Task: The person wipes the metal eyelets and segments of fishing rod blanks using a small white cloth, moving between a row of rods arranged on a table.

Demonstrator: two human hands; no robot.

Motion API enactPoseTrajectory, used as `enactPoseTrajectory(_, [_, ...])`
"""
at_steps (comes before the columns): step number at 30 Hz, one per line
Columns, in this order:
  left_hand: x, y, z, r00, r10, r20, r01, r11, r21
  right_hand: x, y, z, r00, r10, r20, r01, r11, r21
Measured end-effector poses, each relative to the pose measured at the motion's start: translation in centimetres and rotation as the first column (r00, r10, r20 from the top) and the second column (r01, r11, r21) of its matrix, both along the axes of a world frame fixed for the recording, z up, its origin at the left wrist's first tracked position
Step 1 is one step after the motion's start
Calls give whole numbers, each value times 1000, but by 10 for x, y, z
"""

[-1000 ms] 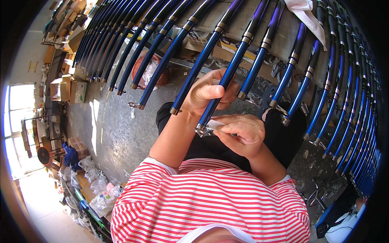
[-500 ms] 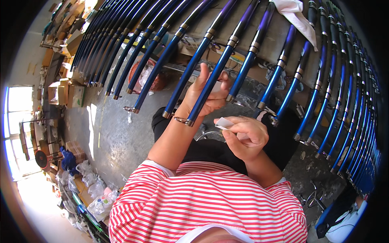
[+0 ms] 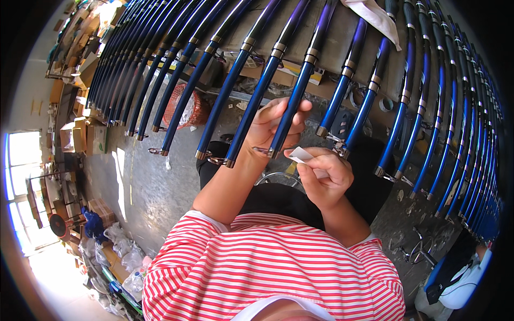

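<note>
Blue glossy fishing rods (image 3: 251,115) with metal rings and small line guides at their ends lie side by side, their tips toward me. My left hand (image 3: 278,123) is beneath one rod (image 3: 292,104) near its end, thumb on one side and curled fingers on the other, closed around it. Part of the palm is hidden by that rod. Just right of the rod's tip, my right hand (image 3: 326,174) pinches a small white flat piece (image 3: 301,155) between thumb and fingers. Whether it is paper or cloth I cannot tell.
A white cloth (image 3: 377,18) lies over the rods at the top. Beneath them are a red basket (image 3: 184,107) and cardboard boxes. Plastic bags (image 3: 126,249) and a round fan (image 3: 59,226) are at the left; a wheeled metal base (image 3: 420,249) stands at the right.
The rods have shifted left in view. My left hand's raised thumb has come down, and the fingers have closed about a rod. My right hand still pinches the white piece.
</note>
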State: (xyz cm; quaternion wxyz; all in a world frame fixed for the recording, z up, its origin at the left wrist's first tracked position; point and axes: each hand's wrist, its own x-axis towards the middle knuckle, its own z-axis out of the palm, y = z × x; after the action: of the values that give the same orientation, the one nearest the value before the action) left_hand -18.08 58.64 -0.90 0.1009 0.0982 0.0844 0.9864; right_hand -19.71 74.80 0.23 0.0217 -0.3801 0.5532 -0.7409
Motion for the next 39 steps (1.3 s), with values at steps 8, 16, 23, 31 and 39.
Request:
enactPoseTrajectory(8, [15,4,7,997,77,3,-76,995,-66,-1,-2,6,987,43,-152,-33,997,66])
enactPoseTrajectory(16, [17,3,6,998,66,12,-65,997,-42,-2,-4,7,981,69,-180,-58,996,67])
enactPoseTrajectory(23, [19,0,7,996,83,46,-76,988,-131,-1,-4,8,982,76,-173,-62,994,86])
enactPoseTrajectory(31, [18,-1,9,997,75,20,-69,973,-222,-3,-6,13,971,128,-200,-118,991,62])
enactPoseTrajectory(39, [14,2,19,994,106,22,-92,938,-333,-8,-2,12,967,206,-151,-196,977,79])
